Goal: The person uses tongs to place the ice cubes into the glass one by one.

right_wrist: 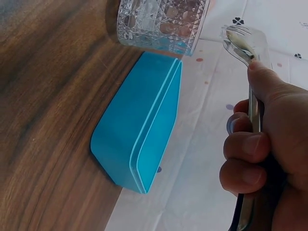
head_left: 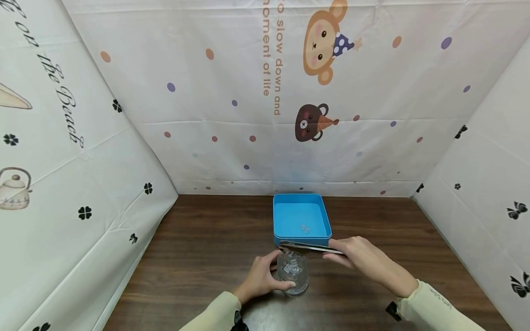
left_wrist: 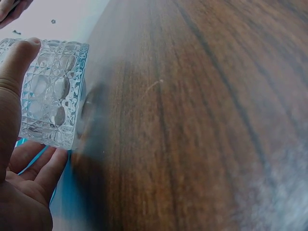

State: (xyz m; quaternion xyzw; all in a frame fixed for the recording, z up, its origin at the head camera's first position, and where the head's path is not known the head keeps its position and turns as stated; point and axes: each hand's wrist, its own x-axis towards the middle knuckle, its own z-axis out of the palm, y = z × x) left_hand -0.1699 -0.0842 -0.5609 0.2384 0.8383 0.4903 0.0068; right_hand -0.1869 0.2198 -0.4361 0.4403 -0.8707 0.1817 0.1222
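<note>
A clear cut-glass tumbler (head_left: 299, 277) stands on the wooden table, clear pieces visible inside it. My left hand (head_left: 260, 278) holds its side, thumb on the near face and fingers behind; the left wrist view shows the thumb against the patterned glass (left_wrist: 60, 91). With my right hand (head_left: 366, 261) I grip metal tongs (head_left: 308, 247), their tips over the tumbler's rim. In the right wrist view the tongs (right_wrist: 240, 45) have a fork-like and a spoon-like end, and a clear piece (right_wrist: 261, 43) shows at them. My right fingers (right_wrist: 245, 147) curl round the handles.
Just behind the tumbler sits a shallow blue tray (head_left: 294, 211), with a few small clear pieces (head_left: 305, 228) near its front. White printed sheets (head_left: 232, 92) rise behind and on both sides of the brown wooden table (head_left: 207, 239).
</note>
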